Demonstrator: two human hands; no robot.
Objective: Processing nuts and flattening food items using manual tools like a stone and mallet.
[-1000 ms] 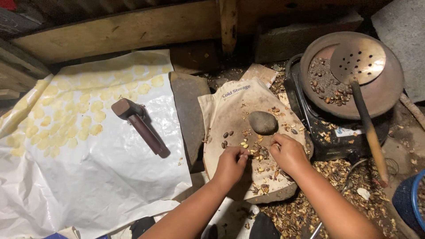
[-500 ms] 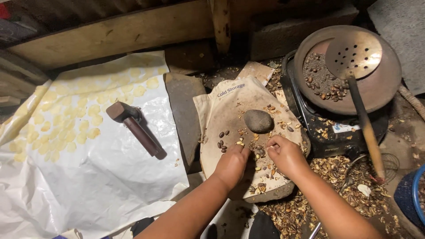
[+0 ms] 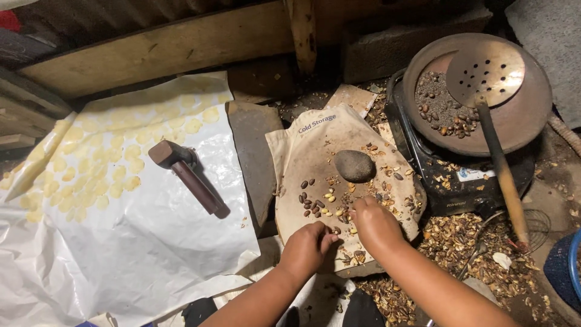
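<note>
Small brown nuts (image 3: 311, 203) on cloth-covered round slab (image 3: 302, 160)

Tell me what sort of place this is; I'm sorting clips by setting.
Likely a rough home nut-shelling spot on the ground: a roasting pan with perforated ladle, a rounded stone, shell litter.

Cloth sack (image 3: 315, 151): matt beige weave. Stone (image 3: 354, 165): smooth grey. Mallet (image 3: 184, 172): dark wood, slight sheen. Plastic sheet (image 3: 121, 254): glossy, creased white. Perforated skimmer (image 3: 486, 72) and pan (image 3: 532, 115): dull worn metal.
</note>
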